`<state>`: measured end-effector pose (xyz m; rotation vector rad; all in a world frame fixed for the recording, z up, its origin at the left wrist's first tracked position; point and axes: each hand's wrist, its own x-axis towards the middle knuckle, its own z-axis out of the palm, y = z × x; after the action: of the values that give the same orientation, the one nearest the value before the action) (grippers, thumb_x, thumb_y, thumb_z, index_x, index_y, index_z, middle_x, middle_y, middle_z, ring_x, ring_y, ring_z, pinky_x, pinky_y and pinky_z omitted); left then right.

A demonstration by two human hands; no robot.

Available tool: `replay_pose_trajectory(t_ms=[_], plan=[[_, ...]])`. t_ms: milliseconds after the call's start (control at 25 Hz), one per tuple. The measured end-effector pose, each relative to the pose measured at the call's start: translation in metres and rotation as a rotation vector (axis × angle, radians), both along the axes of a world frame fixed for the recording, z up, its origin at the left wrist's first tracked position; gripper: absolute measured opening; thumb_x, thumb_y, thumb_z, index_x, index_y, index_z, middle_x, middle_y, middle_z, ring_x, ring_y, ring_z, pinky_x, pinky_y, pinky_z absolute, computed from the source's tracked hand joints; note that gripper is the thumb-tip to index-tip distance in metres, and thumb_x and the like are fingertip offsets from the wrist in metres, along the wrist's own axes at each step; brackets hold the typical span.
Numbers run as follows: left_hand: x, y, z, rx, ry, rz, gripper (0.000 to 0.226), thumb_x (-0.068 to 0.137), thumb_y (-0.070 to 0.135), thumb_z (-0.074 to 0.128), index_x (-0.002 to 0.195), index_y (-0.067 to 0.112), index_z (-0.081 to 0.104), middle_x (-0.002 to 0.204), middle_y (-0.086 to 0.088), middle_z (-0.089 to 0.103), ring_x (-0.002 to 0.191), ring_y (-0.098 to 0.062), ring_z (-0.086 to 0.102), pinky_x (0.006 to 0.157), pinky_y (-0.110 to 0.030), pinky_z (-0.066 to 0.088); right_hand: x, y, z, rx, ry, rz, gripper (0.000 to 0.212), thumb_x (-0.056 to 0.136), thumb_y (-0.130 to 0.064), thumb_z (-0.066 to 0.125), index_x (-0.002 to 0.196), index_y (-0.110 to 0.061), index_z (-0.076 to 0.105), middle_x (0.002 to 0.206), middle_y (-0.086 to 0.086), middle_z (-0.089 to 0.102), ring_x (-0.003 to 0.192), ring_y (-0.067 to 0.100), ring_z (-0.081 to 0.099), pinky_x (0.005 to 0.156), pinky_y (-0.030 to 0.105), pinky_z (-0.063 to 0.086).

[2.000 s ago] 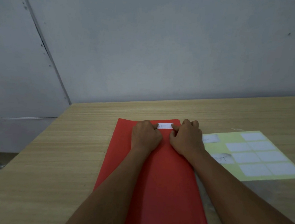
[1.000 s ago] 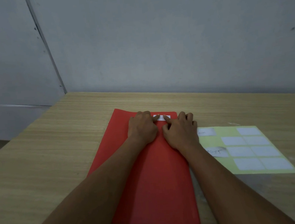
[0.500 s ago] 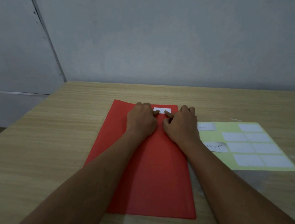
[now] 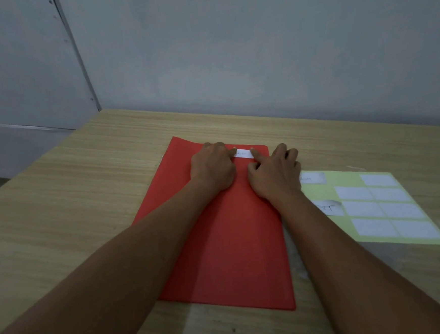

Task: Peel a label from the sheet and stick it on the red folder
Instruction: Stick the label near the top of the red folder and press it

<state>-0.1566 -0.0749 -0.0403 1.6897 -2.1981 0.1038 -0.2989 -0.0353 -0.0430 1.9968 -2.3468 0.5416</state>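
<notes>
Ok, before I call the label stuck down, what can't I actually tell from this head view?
- Writing on the label: too small and blurred to read.
- Label's two ends: covered by fingertips of the left hand and right hand, so full adhesion is unclear.
- Label sheet: its left edge is hidden behind the right forearm; the handwritten marks there are blurred.
- Red folder: parts lie under both forearms.

left hand loosely curled, right hand forefinger extended, palms down
</notes>
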Motion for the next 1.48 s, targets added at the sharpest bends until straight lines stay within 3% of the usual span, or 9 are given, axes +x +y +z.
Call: replay_pose_trajectory(t_ms=[120,240,400,640,760,880,1160,1280,1480], plan=[[0.000,-0.001,0.002,0.009,-0.055,-0.031,0.051,0.090,0.025,0.040,0.139,0.034,0.052,0.108,-0.003,0.060,0.110,-0.029,0.053,0.071,-0.036,0.035,0.000,-0.001,0.001,0.025,0.018,0.026,0.053,0.095,-0.043,0.030,0.146,-0.047,0.042,0.123,0.011,0.040,0.115,0.032,0.033,0.098,0.046,0.032],[-0.002,-0.001,0.002,0.028,-0.061,-0.016,0.050,0.091,0.025,0.039,0.138,0.034,0.053,0.110,-0.003,0.060,0.111,-0.029,0.053,0.072,-0.038,0.039,0.001,0.001,0.001,-0.014,0.026,0.019,0.053,0.094,-0.042,0.032,0.145,-0.044,0.045,0.123,0.012,0.042,0.115,0.033,0.034,0.097,0.046,0.033],[-0.008,0.002,0.000,-0.048,0.074,0.095,0.035,0.095,0.026,0.041,0.114,0.013,0.068,0.108,-0.009,0.066,0.106,-0.031,0.057,0.073,-0.040,0.043,0.003,0.003,0.000,-0.085,-0.005,-0.013,0.055,0.091,-0.038,0.038,0.143,-0.028,0.054,0.121,0.012,0.046,0.116,0.032,0.037,0.095,0.045,0.036],[-0.004,0.000,-0.002,-0.080,0.110,0.044,0.029,0.092,0.029,0.044,0.095,0.011,0.066,0.096,-0.010,0.065,0.094,-0.029,0.060,0.065,-0.034,0.035,0.000,0.004,0.002,-0.121,-0.055,0.006,0.050,0.090,-0.035,0.043,0.135,-0.024,0.062,0.117,0.011,0.049,0.118,0.030,0.039,0.095,0.043,0.039],[-0.004,-0.002,0.000,0.017,0.011,-0.102,0.041,0.086,0.030,0.038,0.112,0.020,0.068,0.102,-0.003,0.064,0.098,-0.026,0.059,0.065,-0.032,0.036,-0.002,0.003,0.001,-0.128,-0.079,0.012,0.043,0.093,-0.042,0.045,0.120,-0.022,0.072,0.115,0.008,0.048,0.117,0.028,0.039,0.093,0.043,0.041],[-0.004,-0.003,0.002,0.051,-0.007,-0.135,0.043,0.082,0.027,0.039,0.112,0.023,0.069,0.100,-0.002,0.063,0.098,-0.025,0.059,0.065,-0.031,0.037,-0.004,0.001,0.001,-0.118,-0.086,0.033,0.044,0.093,-0.048,0.045,0.106,-0.017,0.073,0.114,0.004,0.047,0.114,0.025,0.039,0.091,0.042,0.040],[-0.009,0.006,0.001,-0.091,0.187,0.067,0.024,0.084,0.021,0.051,0.092,0.008,0.070,0.095,-0.014,0.069,0.093,-0.034,0.062,0.065,-0.033,0.036,-0.001,0.005,0.000,-0.178,-0.117,0.003,0.040,0.087,-0.037,0.050,0.113,-0.020,0.075,0.110,0.006,0.050,0.112,0.027,0.043,0.090,0.043,0.044],[-0.009,0.014,0.006,-0.076,0.235,0.059,0.030,0.081,0.014,0.052,0.101,0.006,0.073,0.100,-0.019,0.070,0.096,-0.040,0.063,0.072,-0.039,0.046,0.000,0.003,0.004,-0.152,-0.143,-0.024,0.040,0.086,-0.036,0.051,0.112,-0.017,0.075,0.111,0.007,0.051,0.113,0.028,0.043,0.089,0.043,0.045],[-0.001,0.012,0.024,0.169,0.247,0.022,0.048,0.079,0.012,0.048,0.122,0.017,0.069,0.109,-0.019,0.071,0.101,-0.037,0.063,0.088,-0.039,0.050,-0.009,0.000,0.030,0.031,-0.223,-0.001,0.042,0.085,-0.038,0.059,0.114,-0.011,0.072,0.119,0.015,0.061,0.119,0.034,0.051,0.091,0.037,0.046]])
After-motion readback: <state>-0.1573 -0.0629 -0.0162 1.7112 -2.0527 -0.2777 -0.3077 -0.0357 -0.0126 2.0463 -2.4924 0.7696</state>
